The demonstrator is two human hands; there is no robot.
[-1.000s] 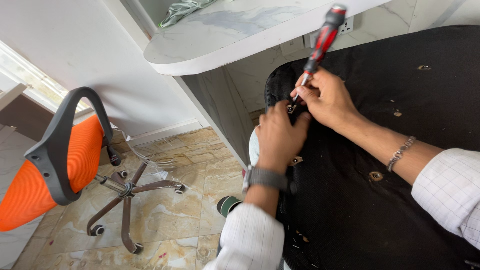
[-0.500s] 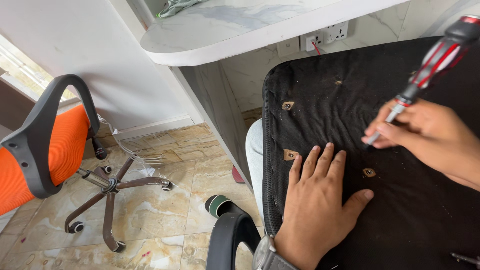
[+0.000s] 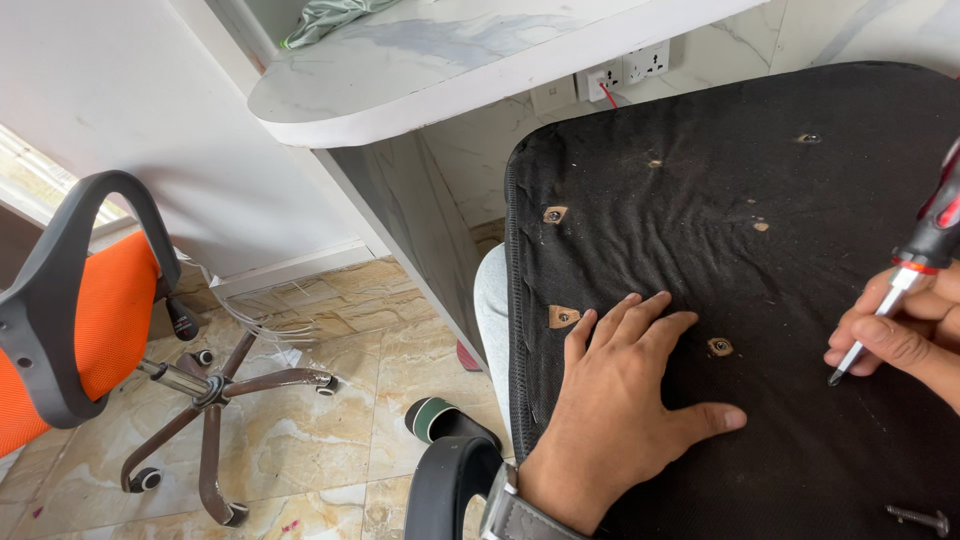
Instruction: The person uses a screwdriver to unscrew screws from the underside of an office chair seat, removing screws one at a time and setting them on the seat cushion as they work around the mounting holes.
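Observation:
An upturned chair seat (image 3: 730, 200) covered in black fabric lies across my lap, with several small screw holes showing wood. My left hand (image 3: 620, 410) rests flat on the fabric, fingers spread, between two of the holes (image 3: 562, 317) (image 3: 719, 346). My right hand (image 3: 905, 335) at the right edge grips a red and black screwdriver (image 3: 925, 250), its tip pointing down at the fabric. A loose dark screw (image 3: 915, 517) lies on the seat at the bottom right.
An orange office chair (image 3: 80, 300) with a chrome wheeled base (image 3: 215, 390) stands on the tiled floor at left. A white marble-look desk (image 3: 430, 70) juts overhead, with wall sockets (image 3: 625, 70) beneath. A black armrest (image 3: 450, 490) and a green slipper (image 3: 435, 418) lie below.
Both hands left the hole near the seat's upper edge. My left hand settled flat on the fabric, then slid right. My right hand carried the screwdriver off to the right.

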